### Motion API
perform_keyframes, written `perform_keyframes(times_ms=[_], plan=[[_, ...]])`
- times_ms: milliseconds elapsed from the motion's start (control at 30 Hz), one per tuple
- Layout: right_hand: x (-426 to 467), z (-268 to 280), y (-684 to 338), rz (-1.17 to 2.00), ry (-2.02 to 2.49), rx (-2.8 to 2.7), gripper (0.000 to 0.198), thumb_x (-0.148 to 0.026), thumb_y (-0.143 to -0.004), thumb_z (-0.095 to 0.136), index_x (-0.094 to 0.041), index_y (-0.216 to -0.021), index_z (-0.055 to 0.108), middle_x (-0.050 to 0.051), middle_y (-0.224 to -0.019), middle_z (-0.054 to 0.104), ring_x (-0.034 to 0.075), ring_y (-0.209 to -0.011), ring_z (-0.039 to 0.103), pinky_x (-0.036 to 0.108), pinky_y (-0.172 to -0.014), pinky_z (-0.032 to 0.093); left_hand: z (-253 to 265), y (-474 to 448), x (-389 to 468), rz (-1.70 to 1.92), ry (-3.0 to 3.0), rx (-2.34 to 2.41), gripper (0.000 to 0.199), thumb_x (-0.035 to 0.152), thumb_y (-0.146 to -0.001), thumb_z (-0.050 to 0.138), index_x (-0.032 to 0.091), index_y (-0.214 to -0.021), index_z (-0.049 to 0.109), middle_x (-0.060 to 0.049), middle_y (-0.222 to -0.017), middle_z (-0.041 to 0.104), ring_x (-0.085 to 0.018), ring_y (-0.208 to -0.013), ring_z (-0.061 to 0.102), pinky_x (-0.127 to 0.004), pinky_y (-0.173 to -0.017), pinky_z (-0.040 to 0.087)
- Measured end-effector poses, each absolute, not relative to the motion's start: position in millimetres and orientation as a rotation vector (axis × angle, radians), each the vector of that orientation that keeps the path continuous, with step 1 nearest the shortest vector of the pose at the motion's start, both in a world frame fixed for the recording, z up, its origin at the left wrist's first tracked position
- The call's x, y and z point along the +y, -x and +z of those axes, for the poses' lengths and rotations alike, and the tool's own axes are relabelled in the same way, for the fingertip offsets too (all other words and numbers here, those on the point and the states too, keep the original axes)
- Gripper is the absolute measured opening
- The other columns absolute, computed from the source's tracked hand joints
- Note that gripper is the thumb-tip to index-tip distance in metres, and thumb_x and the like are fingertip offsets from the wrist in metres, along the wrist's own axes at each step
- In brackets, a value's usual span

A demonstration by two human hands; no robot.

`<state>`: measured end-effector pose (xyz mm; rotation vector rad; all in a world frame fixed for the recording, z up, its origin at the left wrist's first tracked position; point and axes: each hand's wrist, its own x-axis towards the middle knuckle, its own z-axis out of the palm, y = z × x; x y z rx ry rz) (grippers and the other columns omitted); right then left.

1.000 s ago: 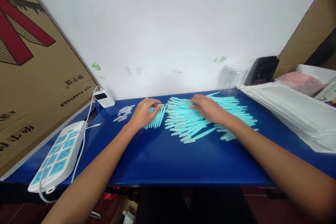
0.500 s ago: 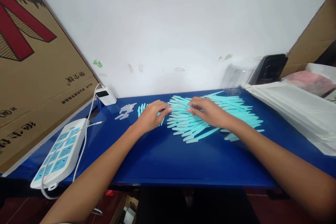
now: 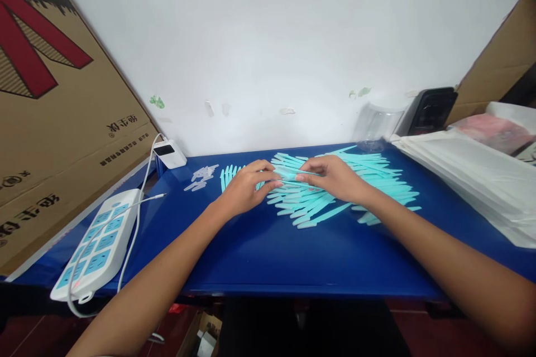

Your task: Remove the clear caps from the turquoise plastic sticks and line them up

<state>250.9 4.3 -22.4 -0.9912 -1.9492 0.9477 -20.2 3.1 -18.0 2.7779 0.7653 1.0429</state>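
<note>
Several turquoise eyebrow razors (image 3: pixel 288 172) with translucent ends are held between my two hands, above the middle of the table. My left hand (image 3: pixel 250 187) pinches their left ends between thumb and fingers. My right hand (image 3: pixel 338 179) closes on their other ends, fingers and thumb pressed together. Beneath and to the right spreads a loose pile of similar razors (image 3: pixel 389 184), partly hidden by my right hand. A short row of razors (image 3: pixel 228 173) lies just left of my left hand. Further left sit several small clear plastic caps (image 3: pixel 201 174).
On the left are a white power strip (image 3: pixel 98 245), a cable and a small white device (image 3: pixel 170 154) by a large carton (image 3: pixel 84 134). A clear container (image 3: pixel 379 125), a black object (image 3: pixel 431 110) and stacked white bags (image 3: pixel 469 173) stand at the right on the blue table (image 3: pixel 301 262).
My left hand has shifted slightly right and lower, closer to my right hand. The razors between the hands now show as a fuller bunch. The pile looks the same.
</note>
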Motion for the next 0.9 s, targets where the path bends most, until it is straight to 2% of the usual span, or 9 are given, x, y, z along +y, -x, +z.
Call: perform_keyframes(times_ms=[167,333,467,533,600,767,900], plan=[[3,-24,-247,0.746,0.913,-2.024,0.043,-0.063,-0.088,0.076,-0.02,-0.084,0.08,0.005,-0.082,0.074,0.02,-0.075,0.062,0.033,-0.068,0.047,-19,18,1,0.986,-2.746,0.747,0.025,0.035,-0.105,0.061,0.019,-0.107,0.081,-0.01,-0.1,0.072,-0.021,-0.091,0.063,-0.034,-0.081,0.05],[-1,-20,-245,0.74,0.872,-2.05,0.04,-0.06,-0.092,0.074,-0.021,-0.083,0.079,0.005,-0.083,0.074,0.021,-0.077,0.063,0.033,-0.068,0.046,-15,16,-3,0.939,-2.646,0.748,0.023,0.035,-0.104,0.064,0.021,-0.103,0.082,-0.008,-0.093,0.076,-0.02,-0.085,0.065,-0.033,-0.077,0.049],[-3,-19,-246,0.729,0.949,-2.017,0.038,-0.059,-0.101,0.061,-0.023,-0.096,0.072,0.002,-0.082,0.07,0.019,-0.07,0.062,0.032,-0.066,0.046,-11,19,-2,0.983,-2.557,0.81,0.023,0.036,-0.102,0.066,0.02,-0.095,0.081,-0.007,-0.094,0.078,-0.02,-0.088,0.069,-0.032,-0.08,0.05],[-2,-18,-248,0.626,0.993,-2.051,0.036,-0.056,-0.106,0.053,-0.023,-0.098,0.067,0.0,-0.079,0.066,0.018,-0.066,0.059,0.031,-0.064,0.043,-9,21,0,0.998,-2.52,0.84,0.024,0.036,-0.102,0.066,0.019,-0.092,0.08,-0.007,-0.094,0.078,-0.02,-0.089,0.07,-0.032,-0.081,0.05],[-2,-17,-250,0.488,0.98,-2.119,0.035,-0.052,-0.108,0.05,-0.023,-0.097,0.066,0.002,-0.083,0.067,0.019,-0.071,0.059,0.032,-0.067,0.041,-9,24,2,0.995,-2.501,0.857,0.025,0.037,-0.102,0.066,0.019,-0.091,0.08,-0.007,-0.093,0.078,-0.02,-0.088,0.069,-0.031,-0.08,0.05],[0,-16,-252,0.474,0.86,-2.231,0.031,-0.051,-0.103,0.062,-0.022,-0.098,0.074,0.006,-0.097,0.076,0.024,-0.091,0.067,0.034,-0.08,0.046,-10,27,5,0.951,-2.474,0.904,0.028,0.04,-0.102,0.066,0.018,-0.093,0.081,-0.007,-0.094,0.077,-0.019,-0.086,0.069,-0.03,-0.075,0.049],[1,-16,-253,0.555,0.872,-2.229,0.031,-0.052,-0.099,0.068,-0.023,-0.101,0.078,0.006,-0.101,0.078,0.024,-0.091,0.07,0.035,-0.082,0.049,-10,27,6,0.906,-2.481,0.898,0.03,0.043,-0.102,0.065,0.019,-0.093,0.081,-0.008,-0.094,0.078,-0.02,-0.083,0.068,-0.031,-0.075,0.049]])
